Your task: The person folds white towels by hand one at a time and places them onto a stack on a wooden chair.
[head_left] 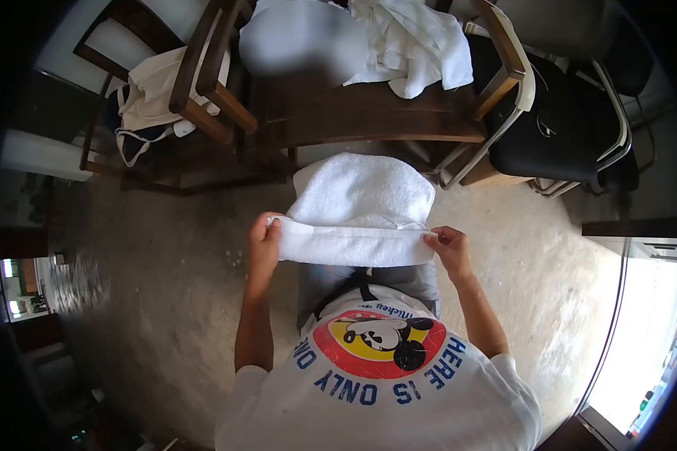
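Observation:
A white terry towel (361, 188) stretches between my two hands in front of my waist. Its near edge is turned over into a straight band, while the rest bulges away from me toward the bench. My left hand (263, 237) pinches the left end of the band, thumb on top. At the opposite end, my right hand (448, 246) grips the corner between thumb and fingers. Part of the fingers of each hand is hidden behind the cloth.
Ahead stands a dark wooden bench (316, 113) with crumpled white cloths (414, 45) on it. A wooden armchair at left holds a beige bag (154, 94). Black metal-framed chairs (549, 120) stand at right. Concrete floor (180, 263) surrounds me, and a bright doorway (632, 331) lies right.

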Action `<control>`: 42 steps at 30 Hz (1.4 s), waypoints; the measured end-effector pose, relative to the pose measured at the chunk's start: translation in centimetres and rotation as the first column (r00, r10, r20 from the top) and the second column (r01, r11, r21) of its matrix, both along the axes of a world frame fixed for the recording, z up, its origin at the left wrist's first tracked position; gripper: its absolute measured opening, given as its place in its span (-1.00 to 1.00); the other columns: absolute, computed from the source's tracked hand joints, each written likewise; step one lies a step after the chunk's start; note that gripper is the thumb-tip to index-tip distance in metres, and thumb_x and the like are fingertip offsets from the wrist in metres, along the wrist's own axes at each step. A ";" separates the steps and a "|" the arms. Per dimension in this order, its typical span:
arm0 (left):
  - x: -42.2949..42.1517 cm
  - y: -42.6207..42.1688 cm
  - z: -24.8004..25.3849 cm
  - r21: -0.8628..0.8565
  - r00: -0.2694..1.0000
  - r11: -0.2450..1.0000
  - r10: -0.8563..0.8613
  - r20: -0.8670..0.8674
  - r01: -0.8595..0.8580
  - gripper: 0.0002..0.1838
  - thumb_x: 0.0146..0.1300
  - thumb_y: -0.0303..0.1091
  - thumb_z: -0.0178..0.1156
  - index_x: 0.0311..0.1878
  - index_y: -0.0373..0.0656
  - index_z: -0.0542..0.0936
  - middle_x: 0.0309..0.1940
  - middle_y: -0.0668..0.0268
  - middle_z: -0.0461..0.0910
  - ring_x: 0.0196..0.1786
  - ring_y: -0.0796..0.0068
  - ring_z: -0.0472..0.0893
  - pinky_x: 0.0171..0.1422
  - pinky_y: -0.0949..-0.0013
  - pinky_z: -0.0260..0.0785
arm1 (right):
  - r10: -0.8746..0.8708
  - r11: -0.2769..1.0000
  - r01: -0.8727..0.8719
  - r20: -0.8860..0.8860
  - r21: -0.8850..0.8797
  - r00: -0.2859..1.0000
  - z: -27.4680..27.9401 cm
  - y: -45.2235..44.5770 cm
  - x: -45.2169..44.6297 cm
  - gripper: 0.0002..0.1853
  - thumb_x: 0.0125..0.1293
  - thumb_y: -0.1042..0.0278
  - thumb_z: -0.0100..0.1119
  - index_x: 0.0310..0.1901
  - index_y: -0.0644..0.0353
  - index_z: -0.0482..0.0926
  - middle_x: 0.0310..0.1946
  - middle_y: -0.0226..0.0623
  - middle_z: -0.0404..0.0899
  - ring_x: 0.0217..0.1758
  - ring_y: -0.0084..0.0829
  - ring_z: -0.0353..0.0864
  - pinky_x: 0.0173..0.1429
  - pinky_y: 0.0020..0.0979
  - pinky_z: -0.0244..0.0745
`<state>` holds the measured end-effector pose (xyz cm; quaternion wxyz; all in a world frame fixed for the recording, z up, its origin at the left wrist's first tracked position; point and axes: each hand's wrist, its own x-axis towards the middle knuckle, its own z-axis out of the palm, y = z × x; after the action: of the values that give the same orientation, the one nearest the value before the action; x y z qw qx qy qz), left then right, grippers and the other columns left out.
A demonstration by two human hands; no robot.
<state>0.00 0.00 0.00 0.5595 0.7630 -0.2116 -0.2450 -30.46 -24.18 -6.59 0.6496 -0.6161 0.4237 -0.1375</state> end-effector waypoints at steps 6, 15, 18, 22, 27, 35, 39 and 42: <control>-1.6 -1.1 0.3 0.031 0.989 0.993 -0.116 0.090 0.114 -0.87 0.36 -0.41 0.02 -0.18 -0.24 0.51 -0.50 0.43 0.44 -0.40 0.67 0.37 -0.29 0.51 0.26 | 0.117 0.539 -0.092 -0.034 -0.837 0.993 7.3 2.5 1.3 -0.77 -0.09 0.58 0.40 -0.32 0.16 0.66 -0.41 -0.28 0.49 -0.35 -0.29 0.56 -0.27 -0.37 0.49; -0.7 -0.6 0.3 -0.068 0.990 0.992 -0.097 0.102 0.105 -0.86 0.36 -0.40 0.01 -0.18 -0.24 0.51 -0.47 0.44 0.45 -0.38 0.68 0.37 -0.27 0.53 0.26 | 0.212 0.527 -0.087 0.032 -0.845 0.977 6.4 1.2 6.0 -0.77 -0.08 0.55 0.39 -0.33 0.20 0.61 -0.43 -0.28 0.57 -0.40 -0.30 0.57 -0.29 -0.34 0.48; -0.5 -0.2 0.8 -0.095 0.993 0.992 -0.071 0.097 0.080 -0.86 0.37 -0.40 0.00 -0.18 -0.24 0.51 -0.47 0.43 0.46 -0.38 0.68 0.38 -0.27 0.53 0.26 | 0.086 0.698 0.002 0.086 -0.716 0.993 6.7 0.2 7.7 -0.78 -0.07 0.53 0.42 -0.36 0.22 0.58 -0.44 -0.28 0.60 -0.41 -0.36 0.60 -0.29 -0.38 0.48; -0.9 -0.1 1.2 -0.053 0.996 0.997 -0.047 0.070 0.051 -0.86 0.37 -0.40 0.00 -0.18 -0.24 0.51 -0.46 0.43 0.47 -0.36 0.69 0.39 -0.27 0.54 0.27 | 0.094 0.772 -0.058 0.024 -0.633 0.995 5.6 -0.8 9.1 -0.78 -0.06 0.51 0.43 -0.38 0.25 0.56 -0.43 -0.28 0.62 -0.40 -0.44 0.61 -0.32 -0.44 0.50; -0.8 0.1 0.8 -0.083 0.997 0.995 -0.042 0.070 0.048 -0.85 0.38 -0.39 0.01 -0.18 -0.25 0.51 -0.45 0.44 0.48 -0.35 0.70 0.40 -0.26 0.53 0.28 | 0.140 0.761 -0.122 -0.023 -0.637 0.990 3.7 -1.7 9.3 -0.74 -0.11 0.48 0.45 -0.38 0.26 0.55 -0.46 -0.28 0.57 -0.42 -0.42 0.58 -0.31 -0.42 0.50; -0.7 0.2 0.4 -0.101 0.995 0.993 -0.051 0.082 0.059 -0.84 0.39 -0.37 0.01 -0.19 -0.26 0.51 -0.45 0.43 0.48 -0.35 0.69 0.40 -0.25 0.53 0.28 | 0.109 0.724 -0.200 -0.177 -0.660 0.978 4.3 -1.9 9.6 -0.73 -0.10 0.40 0.45 -0.39 0.23 0.55 -0.47 -0.25 0.51 -0.42 -0.36 0.54 -0.28 -0.38 0.48; -0.6 0.4 0.6 -0.103 0.994 0.994 -0.035 0.106 0.046 -0.84 0.39 -0.37 0.01 -0.18 -0.26 0.51 -0.44 0.42 0.49 -0.34 0.68 0.41 -0.23 0.53 0.29 | 0.155 0.718 -0.196 -0.120 -0.668 0.981 4.3 -1.6 9.4 -0.77 -0.06 0.45 0.42 -0.39 0.23 0.53 -0.47 -0.26 0.51 -0.40 -0.36 0.54 -0.24 -0.38 0.48; -0.1 1.0 1.0 -0.120 0.983 0.993 0.021 0.183 0.001 -0.85 0.39 -0.39 0.01 -0.16 -0.25 0.51 -0.42 0.41 0.51 -0.32 0.65 0.43 -0.19 0.52 0.32 | 0.157 0.791 -0.092 0.056 -0.604 0.986 4.7 -1.6 8.4 -0.79 0.03 0.47 0.38 -0.36 0.23 0.51 -0.45 -0.32 0.51 -0.38 -0.44 0.53 -0.23 -0.42 0.46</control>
<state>-0.10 0.95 0.99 0.5836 0.7484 -0.2729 -0.1578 -22.07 -25.76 -1.85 0.4501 -0.8084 0.2827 -0.2529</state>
